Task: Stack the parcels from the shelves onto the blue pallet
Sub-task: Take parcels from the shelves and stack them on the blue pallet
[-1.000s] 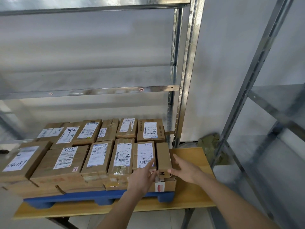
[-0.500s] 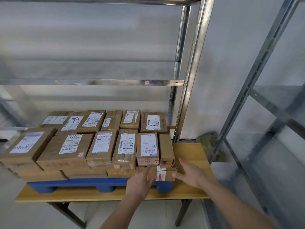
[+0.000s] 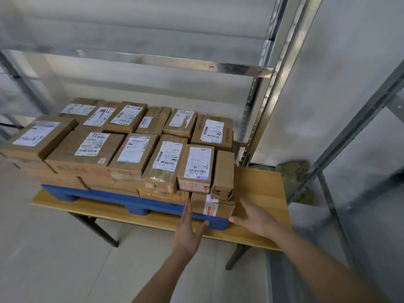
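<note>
Several brown cardboard parcels with white labels lie packed in rows on the blue pallet (image 3: 122, 196), which sits on a wooden table (image 3: 260, 193). At the near right corner a narrow unlabelled parcel (image 3: 224, 171) lies beside a labelled one (image 3: 196, 167), both on top of a taped parcel (image 3: 213, 206). My left hand (image 3: 188, 232) hovers with straight fingers just in front of that corner, holding nothing. My right hand (image 3: 258, 219) is spread open to the right of the corner, also holding nothing.
Metal shelving stands behind the table; its shelf (image 3: 153, 60) above the parcels holds nothing visible. A second metal rack (image 3: 358, 119) stands at the right. A greenish bundle (image 3: 295, 176) lies on the floor behind the table's right end.
Both hands have let go of the narrow parcel at the stack's near right corner and drawn back toward me. The view has pulled back and tilted.
</note>
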Tool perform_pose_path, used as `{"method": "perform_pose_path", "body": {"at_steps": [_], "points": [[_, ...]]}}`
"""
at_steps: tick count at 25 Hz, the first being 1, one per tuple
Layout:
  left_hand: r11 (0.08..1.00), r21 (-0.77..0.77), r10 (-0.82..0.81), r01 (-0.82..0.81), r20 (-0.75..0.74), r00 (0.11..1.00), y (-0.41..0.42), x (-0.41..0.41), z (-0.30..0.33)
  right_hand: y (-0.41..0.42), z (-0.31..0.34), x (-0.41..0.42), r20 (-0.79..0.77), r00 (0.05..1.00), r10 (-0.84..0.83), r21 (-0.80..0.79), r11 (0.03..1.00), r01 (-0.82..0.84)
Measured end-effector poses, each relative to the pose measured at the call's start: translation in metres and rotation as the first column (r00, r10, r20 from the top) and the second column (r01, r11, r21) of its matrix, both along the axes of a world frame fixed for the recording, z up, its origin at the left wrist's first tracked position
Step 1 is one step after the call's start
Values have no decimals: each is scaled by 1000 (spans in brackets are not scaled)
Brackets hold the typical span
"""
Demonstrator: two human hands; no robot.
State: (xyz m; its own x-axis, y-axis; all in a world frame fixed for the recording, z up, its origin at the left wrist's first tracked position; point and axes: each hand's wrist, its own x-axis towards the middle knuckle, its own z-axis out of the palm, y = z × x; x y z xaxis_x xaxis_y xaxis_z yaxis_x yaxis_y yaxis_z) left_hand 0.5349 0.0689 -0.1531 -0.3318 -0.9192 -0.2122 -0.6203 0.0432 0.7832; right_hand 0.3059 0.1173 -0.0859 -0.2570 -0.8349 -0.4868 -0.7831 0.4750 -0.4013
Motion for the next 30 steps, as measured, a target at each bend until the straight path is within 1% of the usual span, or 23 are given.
{"method": "perform_pose_path", "body": {"at_steps": [2,6,10,12,16,24,30], "points": [[999,9,52,-51,-87,995,2,-11,-9,-12,-9,-10,44,998,35,-24,999,-33],[991,86,116,-102,-178,977,3,-28,-23,-31,-20,-17,192,980,46,-79,996,-31],[979,168,158,-120,-237,959,4,-40,-30,-37,-30,-26,247,966,74,-129,991,-42],[972,196,175,-130,-236,956,3,-43,-31,-38,-29,-28,257,963,77,-129,991,-44],[967,207,195,-147,-233,953,0,-46,-30,-43,-28,-28,261,962,78,-127,991,-46],[968,185,200,-170,-156,967,-1,-44,-25,-45,-27,-26,237,969,70,-95,994,-49],[979,116,176,-165,-92,980,-1,-32,-14,-41,-14,-24,208,975,78,-67,996,-66]]}}
